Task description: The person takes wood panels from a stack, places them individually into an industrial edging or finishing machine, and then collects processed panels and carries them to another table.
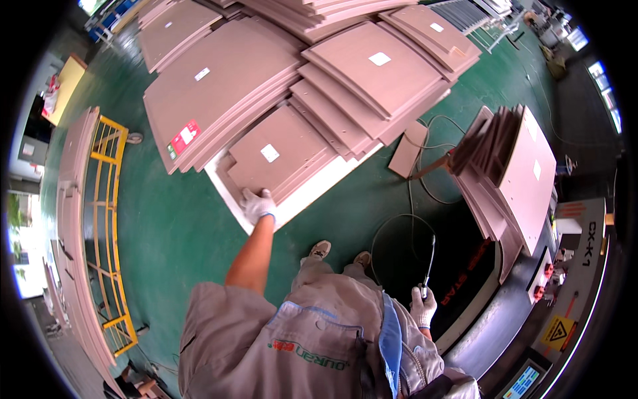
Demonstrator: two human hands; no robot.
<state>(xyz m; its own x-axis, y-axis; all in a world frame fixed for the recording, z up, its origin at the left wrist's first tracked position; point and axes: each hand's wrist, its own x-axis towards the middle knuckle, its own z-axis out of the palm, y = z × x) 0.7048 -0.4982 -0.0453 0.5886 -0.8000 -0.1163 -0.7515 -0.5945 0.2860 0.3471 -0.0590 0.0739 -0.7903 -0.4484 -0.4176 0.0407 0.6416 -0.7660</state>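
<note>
My left hand [256,205], in a white glove, lies with fingers apart on the near edge of a low stack of brown-pink panels [292,147]. The top panel there carries a white label [269,153]. Under the stack, a white base board [312,191] sticks out along the near side. Down at my right side, my gloved right hand [423,306] is closed around an air blow gun [428,269]. Its thin nozzle points upward, away from my body. A thin hose [374,249] loops over the floor close to it.
Taller panel stacks [226,73] stand beyond. To the right, more panels [531,173] lean upright beside a dark machine bed [488,339] with a screen [525,382]. A yellow-railed cart [114,239] carrying panels stands left. One loose panel [407,149] and several hoses lie on the green floor.
</note>
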